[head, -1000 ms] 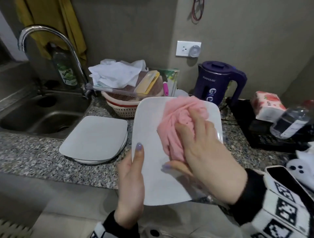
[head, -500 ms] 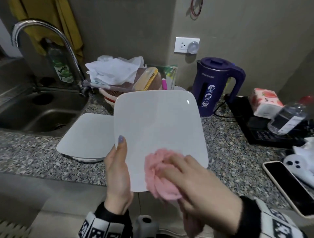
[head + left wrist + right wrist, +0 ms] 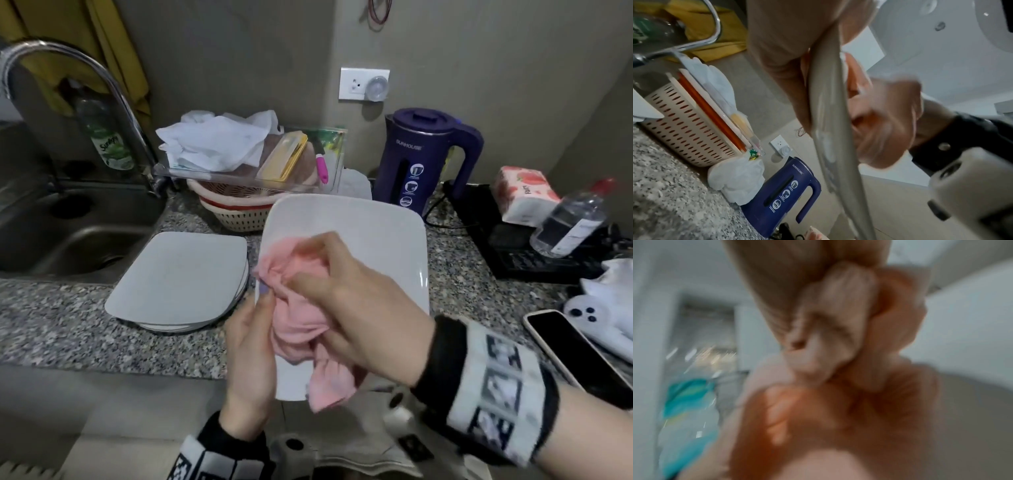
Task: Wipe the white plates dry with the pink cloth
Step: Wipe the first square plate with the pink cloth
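Observation:
I hold a square white plate [image 3: 373,236] tilted above the counter's front edge. My left hand [image 3: 251,339] grips its left rim, thumb on top; the left wrist view shows the plate [image 3: 828,133] edge-on between thumb and fingers. My right hand [image 3: 352,301] holds the bunched pink cloth [image 3: 294,329] and presses it against the plate's lower left face, close to my left thumb. The right wrist view is blurred, showing only the pink cloth [image 3: 900,340] in my fingers. A stack of white plates [image 3: 178,281] lies face down on the counter to the left.
A steel sink [image 3: 68,233] and tap [image 3: 85,82] are at the left. Behind the plate stand a beige basket [image 3: 236,212] and a purple kettle [image 3: 421,157]. At the right lie a tissue pack [image 3: 524,195], a water bottle [image 3: 572,219] and a phone [image 3: 575,353].
The plate has tilted back and shifted right. My right hand with the cloth has moved from the plate's bottom edge up and left, next to my left thumb.

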`<state>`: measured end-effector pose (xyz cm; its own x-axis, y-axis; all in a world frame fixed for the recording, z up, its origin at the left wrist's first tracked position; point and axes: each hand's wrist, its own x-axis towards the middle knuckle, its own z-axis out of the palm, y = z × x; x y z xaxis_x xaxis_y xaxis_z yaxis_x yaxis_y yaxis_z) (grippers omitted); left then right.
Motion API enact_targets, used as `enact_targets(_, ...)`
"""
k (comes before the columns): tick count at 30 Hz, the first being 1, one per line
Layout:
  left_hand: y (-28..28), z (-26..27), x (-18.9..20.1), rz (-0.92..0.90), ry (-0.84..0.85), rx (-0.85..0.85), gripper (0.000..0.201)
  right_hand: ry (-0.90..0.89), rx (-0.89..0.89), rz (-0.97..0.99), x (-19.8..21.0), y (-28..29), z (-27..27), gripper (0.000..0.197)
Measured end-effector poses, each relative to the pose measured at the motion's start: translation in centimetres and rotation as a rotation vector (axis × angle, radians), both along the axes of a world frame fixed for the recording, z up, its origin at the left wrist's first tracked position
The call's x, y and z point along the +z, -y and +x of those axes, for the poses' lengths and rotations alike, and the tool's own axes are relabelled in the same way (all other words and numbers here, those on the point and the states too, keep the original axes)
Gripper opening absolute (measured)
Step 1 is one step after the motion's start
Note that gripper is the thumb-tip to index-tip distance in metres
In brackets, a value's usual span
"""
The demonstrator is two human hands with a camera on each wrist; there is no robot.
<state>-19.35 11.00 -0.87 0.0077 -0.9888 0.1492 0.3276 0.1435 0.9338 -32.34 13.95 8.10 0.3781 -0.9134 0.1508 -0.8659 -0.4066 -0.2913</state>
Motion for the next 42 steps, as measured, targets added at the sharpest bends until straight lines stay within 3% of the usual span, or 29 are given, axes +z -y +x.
enact_targets(2, 0.0, 0.1, 0.2, -0.049, 0.003, -0.018, 0.03, -0.019, -0.15, -0.072, 0.5, 1.7, -0.6, 0.046)
enact_targets(5, -0.1, 0.2, 0.5, -0.066, -0.042, -0.007, 0.029, -0.232, -0.362, -0.159, 0.0, 3.0, -2.8, 0.053)
enact_targets(8, 0.0, -0.1, -0.2, -0.053, -0.009, -0.002, 0.026, -0.27, -0.242, -0.257, -1.5, 1.8, -1.7, 0.048)
enact_targets(11, 0.2, -0.1, -1.3, -0.006, 0.035, 0.017, 0.03, -0.248, -0.113, -0.234, -2.1, 0.2, 1.6, 0.042)
enact_targets(14, 0.0, 0.0, -1.0, -0.008, 0.0, -0.023, 0.027, -0.223, -0.272, -0.205, -0.9, 2.4, 0.6, 0.052)
enact_targets(17, -0.3, -0.1, -0.3, -0.013, -0.033, -0.031, 0.029, -0.338, -0.451, -0.273, 0.4, 3.1, -1.1, 0.058)
enact_targets(20, 0.2, 0.0, -0.7, -0.025, 0.056, -0.016, 0.026, -0.307, -0.209, -0.066, -0.9, 1.2, 0.8, 0.075)
enact_targets(22, 0.4, 0.2, -1.1, -0.006, 0.065, -0.009, 0.025, -0.303, -0.126, -0.098, -1.3, 0.9, 2.3, 0.076)
enact_targets(23, 0.5, 0.4, -1.0, -0.009, 0.059, -0.014, 0.025, -0.283, -0.124, -0.137, -1.1, 1.7, 1.9, 0.071)
enact_targets(28, 0.1, 0.6, 0.1, -0.033, -0.017, -0.021, 0.028, -0.356, -0.496, -0.186, 0.6, 3.6, -2.5, 0.059)
enact_targets(31, 0.5, 0.5, -0.3, -0.026, 0.048, 0.018, 0.023, -0.255, -0.259, -0.074, -1.8, 1.5, -0.4, 0.066)
enact_targets(33, 0.5, 0.6, -1.0, 0.011, 0.08, 0.011, 0.025, -0.184, -0.118, -0.102, -2.5, 1.3, 1.6, 0.061)
enact_targets(36, 0.4, 0.8, -0.6, 0.064, -0.006, 0.007, 0.025, -0.154, -0.24, -0.194, 0.3, 3.5, 1.2, 0.053)
enact_targets(39, 0.2, 0.6, 0.5, 0.051, -0.066, 0.003, 0.044, -0.416, -0.422, -0.245, 1.1, 4.7, -1.7, 0.05)
enact_targets(41, 0.5, 0.4, 0.8, 0.078, -0.092, 0.02, 0.043, -0.406, -0.351, -0.236, 0.0, 4.4, -2.2, 0.057)
enact_targets(42, 0.7, 0.2, 0.7, 0.109, -0.104, 0.027, 0.043, -0.335, -0.29, -0.134, -0.6, 4.0, -2.0, 0.063)
